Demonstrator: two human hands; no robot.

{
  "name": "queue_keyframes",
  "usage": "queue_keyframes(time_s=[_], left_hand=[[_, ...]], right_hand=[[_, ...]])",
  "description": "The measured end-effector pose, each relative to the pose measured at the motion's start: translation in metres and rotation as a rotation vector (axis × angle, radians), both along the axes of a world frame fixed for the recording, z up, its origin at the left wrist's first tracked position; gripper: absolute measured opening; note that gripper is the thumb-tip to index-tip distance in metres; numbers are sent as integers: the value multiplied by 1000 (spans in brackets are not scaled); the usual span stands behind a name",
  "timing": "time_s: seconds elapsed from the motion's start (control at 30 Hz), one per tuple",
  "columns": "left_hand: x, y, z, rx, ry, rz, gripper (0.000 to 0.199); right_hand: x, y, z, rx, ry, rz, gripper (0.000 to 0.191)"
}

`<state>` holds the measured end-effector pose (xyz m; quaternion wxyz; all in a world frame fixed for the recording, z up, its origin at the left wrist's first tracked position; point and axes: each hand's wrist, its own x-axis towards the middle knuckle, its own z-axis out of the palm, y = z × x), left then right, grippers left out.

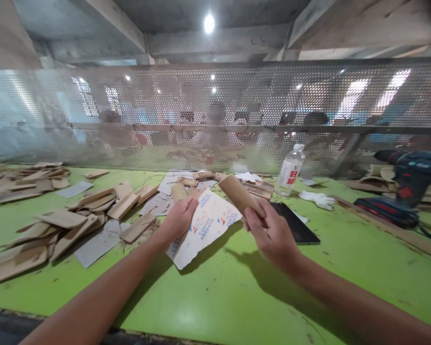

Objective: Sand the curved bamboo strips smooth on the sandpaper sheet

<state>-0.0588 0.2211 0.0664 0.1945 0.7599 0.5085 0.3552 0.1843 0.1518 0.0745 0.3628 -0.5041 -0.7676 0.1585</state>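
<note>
My left hand [179, 218] is closed on a sheet of sandpaper [210, 225], its white back printed "COATED ABRASIVE" facing up. The sheet tilts above the green table, its lower edge ragged. Just behind my left fingers a short bamboo piece [179, 191] shows; I cannot tell whether the hand touches it. In my right hand [273, 235] is a curved bamboo strip [237, 194], gripped at its near end and pointing up and left. The strip's far part is close to the sandpaper's right edge. Fingertips of both hands are partly hidden.
Bamboo pieces [66, 220] lie heaped at left among paper scraps [96, 244]. A plastic bottle [290, 170], black tablet-like slab [296, 223], white glove [318, 199] and cordless drill [409, 182] stand or lie at right. A perforated screen [208, 110] closes the table's back; people show dimly behind it.
</note>
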Motion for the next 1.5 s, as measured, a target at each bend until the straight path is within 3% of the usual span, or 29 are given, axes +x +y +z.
queue_keyframes(time_s=[0.1,0.23,0.37,0.5,0.63,0.8,0.93,1.07,1.2,1.33,1.5], left_hand=[[0,0,0,-18,-25,-24,44],[1,-2,1,-36,-62,-37,44],[2,-3,2,-27,-90,-43,44],[1,-3,2,-14,-105,-19,43],[1,-2,2,5,-106,-11,41],[1,-3,4,42,-83,17,38],[1,-7,8,41,-66,-2,39],[1,-8,10,31,-71,-7,39],[2,-8,10,40,-83,-10,40],[2,-9,10,19,-104,0,39],[2,-9,10,13,-120,0,39]], right_hand=[[-2,-1,-2,-74,-123,106,26],[-4,-3,-5,-12,-62,-3,29],[-5,-3,-6,-79,-167,111,24],[-4,-3,-4,0,-119,-10,31],[0,-3,-1,-44,-231,63,30],[10,-1,3,132,-75,-47,30],[12,6,3,36,-212,10,30],[12,8,-2,87,-129,-42,36],[12,5,-4,10,-172,49,31],[15,7,-1,121,-69,-118,40],[13,9,3,-20,-199,8,39]])
